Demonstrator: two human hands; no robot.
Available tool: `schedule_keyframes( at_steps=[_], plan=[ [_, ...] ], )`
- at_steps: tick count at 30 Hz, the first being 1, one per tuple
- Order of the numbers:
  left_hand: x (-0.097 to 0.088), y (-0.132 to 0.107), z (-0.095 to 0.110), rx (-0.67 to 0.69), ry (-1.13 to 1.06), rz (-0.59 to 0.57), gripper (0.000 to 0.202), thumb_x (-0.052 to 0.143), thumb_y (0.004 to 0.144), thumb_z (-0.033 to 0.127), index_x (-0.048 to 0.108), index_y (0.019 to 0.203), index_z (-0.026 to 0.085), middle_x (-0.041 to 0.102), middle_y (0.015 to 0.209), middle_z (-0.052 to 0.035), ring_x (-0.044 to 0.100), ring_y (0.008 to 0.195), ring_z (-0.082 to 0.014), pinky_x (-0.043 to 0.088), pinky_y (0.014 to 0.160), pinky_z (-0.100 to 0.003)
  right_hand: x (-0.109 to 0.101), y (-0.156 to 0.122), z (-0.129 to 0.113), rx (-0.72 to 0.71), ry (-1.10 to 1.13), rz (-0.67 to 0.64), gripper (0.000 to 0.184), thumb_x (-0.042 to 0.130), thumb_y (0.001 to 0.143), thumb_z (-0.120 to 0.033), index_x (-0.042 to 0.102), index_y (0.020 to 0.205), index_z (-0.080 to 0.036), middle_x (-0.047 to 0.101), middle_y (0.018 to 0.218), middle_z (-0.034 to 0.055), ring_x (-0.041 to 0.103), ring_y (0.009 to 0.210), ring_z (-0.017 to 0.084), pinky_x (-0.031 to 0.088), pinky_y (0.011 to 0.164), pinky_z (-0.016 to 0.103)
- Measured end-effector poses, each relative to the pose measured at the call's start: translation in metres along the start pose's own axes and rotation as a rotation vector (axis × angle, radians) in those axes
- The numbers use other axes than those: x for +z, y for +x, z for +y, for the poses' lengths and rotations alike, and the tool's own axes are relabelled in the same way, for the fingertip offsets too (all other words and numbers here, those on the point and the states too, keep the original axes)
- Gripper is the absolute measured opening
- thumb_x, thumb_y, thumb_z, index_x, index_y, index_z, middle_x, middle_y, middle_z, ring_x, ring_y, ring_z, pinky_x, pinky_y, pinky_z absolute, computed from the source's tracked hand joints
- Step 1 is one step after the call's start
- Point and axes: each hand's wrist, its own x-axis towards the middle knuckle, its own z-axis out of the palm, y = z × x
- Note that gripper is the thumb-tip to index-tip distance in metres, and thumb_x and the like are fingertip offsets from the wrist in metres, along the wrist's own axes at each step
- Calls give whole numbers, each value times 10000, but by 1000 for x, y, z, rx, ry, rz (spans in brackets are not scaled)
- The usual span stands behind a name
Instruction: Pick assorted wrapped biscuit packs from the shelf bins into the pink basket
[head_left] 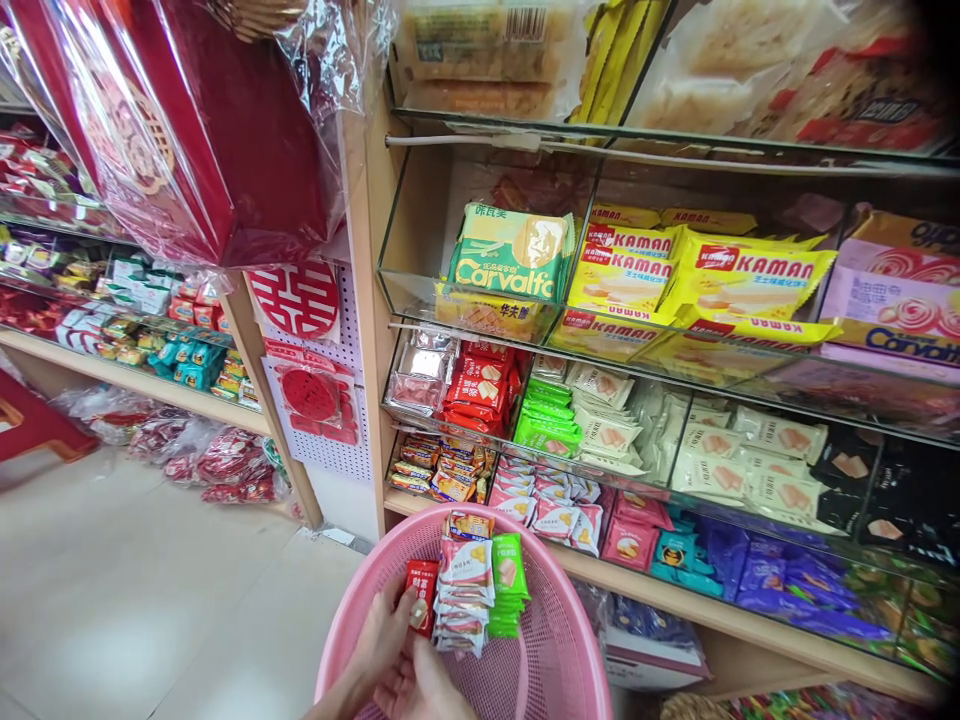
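Observation:
A pink plastic basket (341, 600) with mesh sides is below me, holding snack packets in neat rows. My left hand (382, 628) is closed on red snack packets (421, 592) at the row's left end. Low against their bottom edge is my right hand (426, 685), its thumb up and its fingers curled; part of its grip is hidden. Beside the red packets stands a row of white-and-pink packets (465, 580), then green packets (510, 585) on the right. An orange packet (469, 525) shows behind the white-and-pink row.
Glass-fronted shelves (480, 465) of sorted snacks rise just beyond the basket. Yellow wafer packs (750, 270) fill a higher compartment. At upper left hangs a large red gift bag (255, 130) in clear wrap. Bagged goods (232, 460) lie on the tiled floor (165, 580) at left.

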Motion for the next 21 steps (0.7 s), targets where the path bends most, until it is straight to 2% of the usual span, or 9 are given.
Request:
schedule_keyframes(
  at_steps=[2, 7, 12, 16, 21],
  plan=[
    [-1, 1, 1, -2, -5, -4, 338, 518, 762, 396, 651, 964, 158, 716, 970, -80, 620, 966, -272, 463, 851, -347, 1, -1, -1, 56, 79, 18, 165, 631, 727, -259, 539, 622, -171, 602, 580, 15, 570, 523, 123, 445, 515, 226],
    [-1, 7, 1, 18, -16, -24, 359, 514, 769, 393, 653, 1003, 157, 710, 1002, -74, 612, 982, -264, 454, 877, -345, 5, -1, -5, 51, 137, -18, 149, 581, 758, -209, 551, 621, -159, 601, 560, 11, 563, 513, 115, 427, 495, 205],
    [0, 12, 1, 14, 3, -8, 280, 527, 755, 365, 668, 899, 170, 715, 913, -65, 618, 912, -267, 450, 838, -349, 7, 5, 0, 72, 130, 18, 244, 482, 826, -199, 555, 600, -144, 598, 548, 25, 561, 490, 103, 415, 487, 193],
    [-1, 17, 6, 2, -28, -38, 256, 546, 747, 376, 676, 856, 184, 718, 858, -49, 619, 910, -257, 460, 797, -314, 7, 6, 3, 61, 118, 13, 192, 506, 786, -164, 548, 599, -145, 596, 560, 21, 565, 488, 98, 420, 510, 195],
    [-1, 20, 14, -78, -107, -46, 218, 612, 698, 395, 668, 723, 186, 702, 707, -41, 631, 786, -259, 470, 761, -328, 9, 1, 0, 76, 107, 45, 157, 520, 769, -153, 558, 617, -151, 594, 556, 16, 573, 495, 104, 430, 519, 202]
  ],
)
